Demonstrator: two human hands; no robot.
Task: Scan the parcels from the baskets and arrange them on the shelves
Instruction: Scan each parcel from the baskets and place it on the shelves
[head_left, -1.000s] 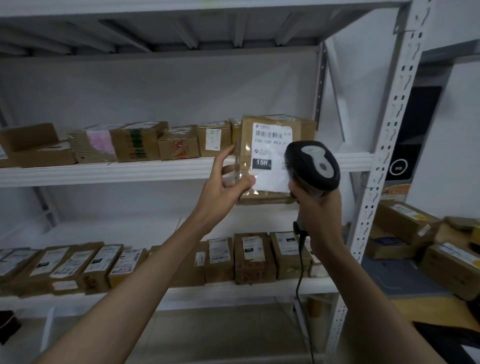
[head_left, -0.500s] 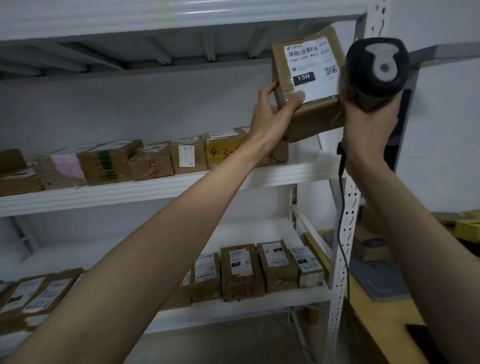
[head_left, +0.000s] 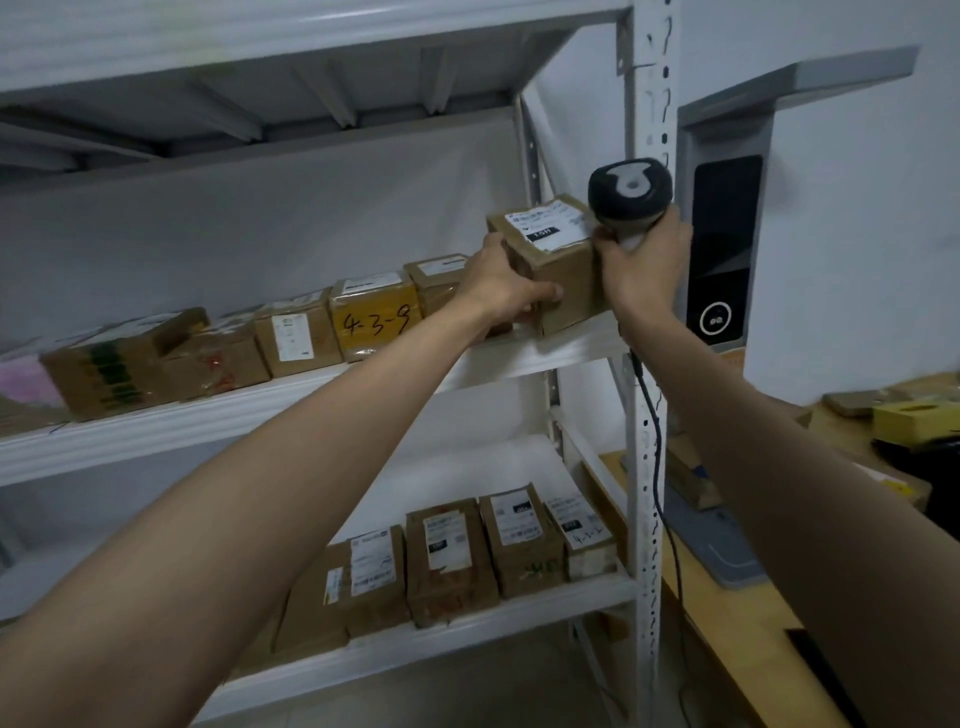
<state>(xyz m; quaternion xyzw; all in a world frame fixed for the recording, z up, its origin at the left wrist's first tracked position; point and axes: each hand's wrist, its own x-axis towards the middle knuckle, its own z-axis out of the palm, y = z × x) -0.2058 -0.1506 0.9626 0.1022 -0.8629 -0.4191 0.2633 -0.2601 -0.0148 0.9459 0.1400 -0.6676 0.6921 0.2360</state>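
A brown cardboard parcel (head_left: 563, 275) with a white label on top sits at the right end of the middle shelf (head_left: 550, 353). My left hand (head_left: 506, 283) grips its left front corner. My right hand (head_left: 644, 260) holds a black and grey barcode scanner (head_left: 628, 195) by its handle and touches the parcel's right side. The scanner's cable (head_left: 657, 431) hangs down along the shelf post.
A row of parcels, one marked 4-3-9 (head_left: 376, 317), fills the middle shelf to the left. More parcels (head_left: 452, 556) stand on the lower shelf. A white shelf post (head_left: 644, 467) rises at right. Beyond it are a wooden desk (head_left: 737, 623), boxes and a wall device (head_left: 722, 249).
The parcel has come down from above head height to the right end of the middle shelf, label now facing up. Both hands moved down with it.
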